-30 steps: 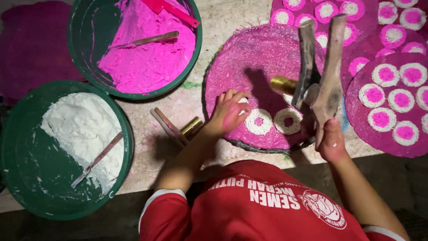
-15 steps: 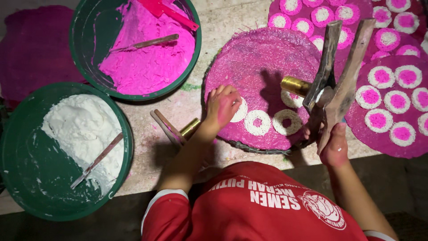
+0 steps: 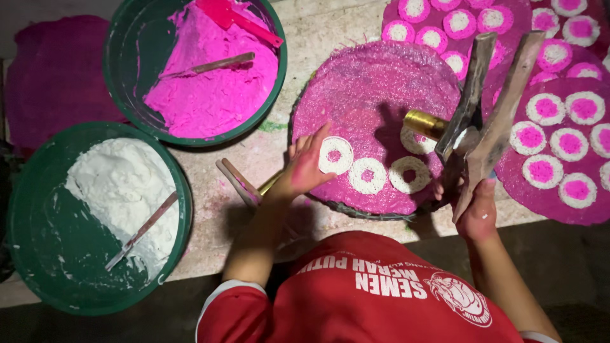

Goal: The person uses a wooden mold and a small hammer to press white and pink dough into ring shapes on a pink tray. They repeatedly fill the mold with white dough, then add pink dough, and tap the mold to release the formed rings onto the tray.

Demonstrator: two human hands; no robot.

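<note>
A: Your left hand (image 3: 304, 170) is flat over the near edge of the round pink tray (image 3: 375, 95), fingers (image 3: 316, 141) spread wide and holding nothing. Their tips sit just beside the first white ring (image 3: 335, 154), nearly touching it.

B: And past those fingertips, two more white rings (image 3: 367, 175) follow in a row along the tray's front edge, each with a pink centre. A fourth ring (image 3: 416, 141) lies further on, partly under the tool.

A: Your right hand (image 3: 478, 213) is closed around the wooden press (image 3: 489, 108), fingers wrapped on its two long handles. The handles rise up and away from your grip, slightly apart at the top.

B: The brass-coloured tube (image 3: 424, 122) at the tool's head points out to the side of your right fingers, over the tray, just beside that fourth ring.

A: Behind your left wrist, a pair of wooden sticks (image 3: 236, 182) lies on the tabletop (image 3: 254, 155), close to the heel of the hand.

B: Well away from your left fingers stand two green basins: one of pink powder (image 3: 210, 89) with a stick in it, one of white powder (image 3: 121, 190) with another stick.

A: Beyond your right fingers, trays of finished pink-and-white discs (image 3: 559, 127) are packed close together.
</note>
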